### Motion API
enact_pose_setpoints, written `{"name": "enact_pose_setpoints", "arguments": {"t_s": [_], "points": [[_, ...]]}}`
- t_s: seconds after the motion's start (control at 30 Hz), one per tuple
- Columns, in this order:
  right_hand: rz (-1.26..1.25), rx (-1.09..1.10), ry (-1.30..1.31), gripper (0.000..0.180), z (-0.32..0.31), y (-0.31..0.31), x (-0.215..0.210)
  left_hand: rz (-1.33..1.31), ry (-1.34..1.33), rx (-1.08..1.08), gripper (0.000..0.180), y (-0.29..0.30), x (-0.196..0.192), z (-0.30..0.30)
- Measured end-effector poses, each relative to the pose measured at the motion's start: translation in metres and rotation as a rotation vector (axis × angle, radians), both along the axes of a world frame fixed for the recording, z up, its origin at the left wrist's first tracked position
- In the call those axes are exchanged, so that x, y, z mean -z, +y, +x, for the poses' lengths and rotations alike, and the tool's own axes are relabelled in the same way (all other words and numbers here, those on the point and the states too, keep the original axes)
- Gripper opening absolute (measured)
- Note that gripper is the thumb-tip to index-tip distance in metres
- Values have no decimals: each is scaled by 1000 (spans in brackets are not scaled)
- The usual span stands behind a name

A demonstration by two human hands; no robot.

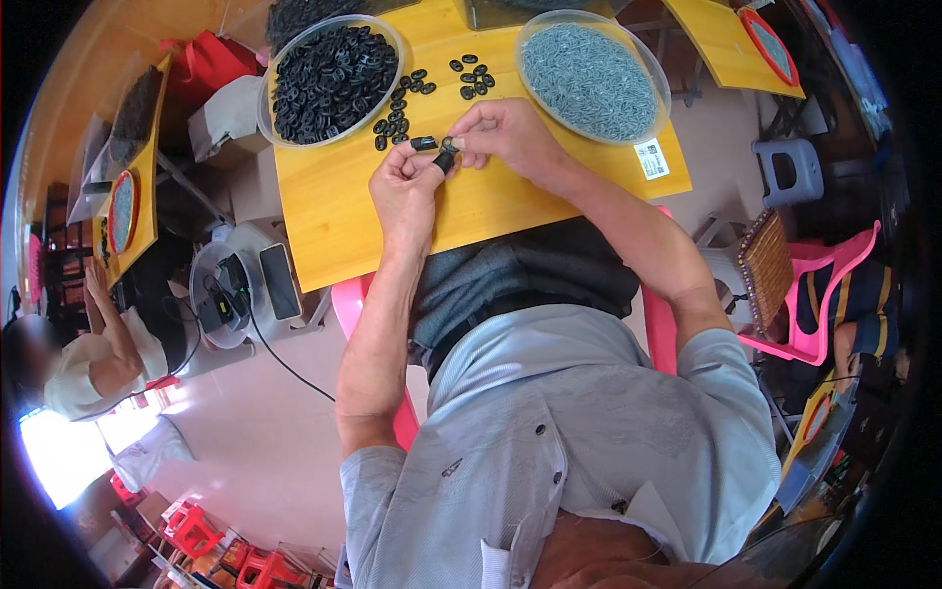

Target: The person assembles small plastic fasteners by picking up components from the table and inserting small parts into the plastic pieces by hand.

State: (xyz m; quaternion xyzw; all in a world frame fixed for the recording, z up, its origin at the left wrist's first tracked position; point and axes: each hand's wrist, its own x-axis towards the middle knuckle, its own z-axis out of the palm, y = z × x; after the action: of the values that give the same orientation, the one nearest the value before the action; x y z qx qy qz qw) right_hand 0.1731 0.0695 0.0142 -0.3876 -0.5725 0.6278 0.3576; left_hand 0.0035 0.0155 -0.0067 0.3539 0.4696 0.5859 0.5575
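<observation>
While both forearms reached up over the yellow table (510,211), the left hand (407,187) was curled closed, its thumb and fingers pinching a small black plastic piece (442,160) that stuck out at the fingertips. The right hand (505,133) met it from the other side, fingers bent and closed on a second small black piece (424,143) and what looked like a tiny grey part at the tips; whether that part was a screw could not be told. The two hands touched at the fingertips, just above the middle of the table.

Just beyond the hands lay a loose scatter of black oval rings (402,108), and a smaller cluster of the same rings (473,77) sat a little further back. On the left side of the table stood a clear round bowl (280,128) heaped with black rings. On the right stood another clear round bowl (659,83) filled with small grey metal parts. A white label (652,159) lay near the table's right edge.

At the far left, another person (93,358) sat at a separate yellow table (147,211). A pink chair (814,294) stood to the right.
</observation>
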Motion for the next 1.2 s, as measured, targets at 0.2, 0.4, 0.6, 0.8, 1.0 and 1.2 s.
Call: {"name": "enact_pose_setpoints", "arguments": {"t_s": [0.2,0.4,0.6,0.8,1.0,1.2], "points": [[25,51,33,17,-3,-5,0,-17,-71,-16,16,1,2,0],[33,84,56,18,-6,-7,6,-13,-32,-1,19,0,-1,0],[50,27,-26,16,-2,-5,5,-43,-67,11,15,-3,-6,0],[68,37,19,17,-5,-6,7,-30,-73,-30,16,-3,-1,1],[76,53,57,16,-8,-11,4,-25,-16,-23,19,-3,-2,1],[81,91,37,16,-6,-13,3,-10,48,-18,20,-4,-5,4]]}}
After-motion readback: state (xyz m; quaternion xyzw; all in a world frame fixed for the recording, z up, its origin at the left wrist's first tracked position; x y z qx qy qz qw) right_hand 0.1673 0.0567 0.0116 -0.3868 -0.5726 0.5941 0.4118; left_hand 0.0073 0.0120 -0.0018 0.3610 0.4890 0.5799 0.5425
